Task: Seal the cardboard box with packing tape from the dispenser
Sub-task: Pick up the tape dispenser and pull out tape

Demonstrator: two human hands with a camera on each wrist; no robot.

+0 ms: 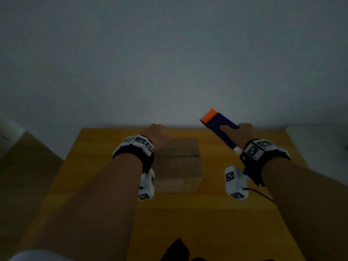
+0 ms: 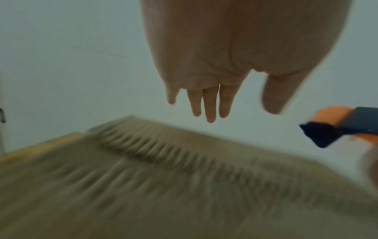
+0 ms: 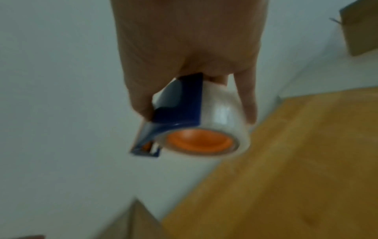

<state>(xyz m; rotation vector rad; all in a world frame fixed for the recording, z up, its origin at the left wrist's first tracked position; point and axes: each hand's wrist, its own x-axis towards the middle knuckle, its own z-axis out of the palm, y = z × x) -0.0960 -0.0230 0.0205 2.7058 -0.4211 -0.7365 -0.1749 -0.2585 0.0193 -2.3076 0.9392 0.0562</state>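
Holding the tape dispenser above the table, the right hand grips it, fingers wrapped; the cardboard box lies left, below, under the left hand's relaxed, empty fingers

Left hand: in the head view the fingers are hidden beyond the knuckles; contact with the cardboard box cannot be told.
Cardboard box, left wrist view: motion-blurred; cut off at 6 and 9 o'clock; the flap seam reads only as smeared ridges.
Tape dispenser, left wrist view: cut off at 3 o'clock.
Tape dispenser, head view: the roll is hidden beneath the blue body.
Right hand: blurred; middle fingers hidden behind the dispenser.
Dark object: at 6 o'clock on the table, dim, cut off, unidentifiable.
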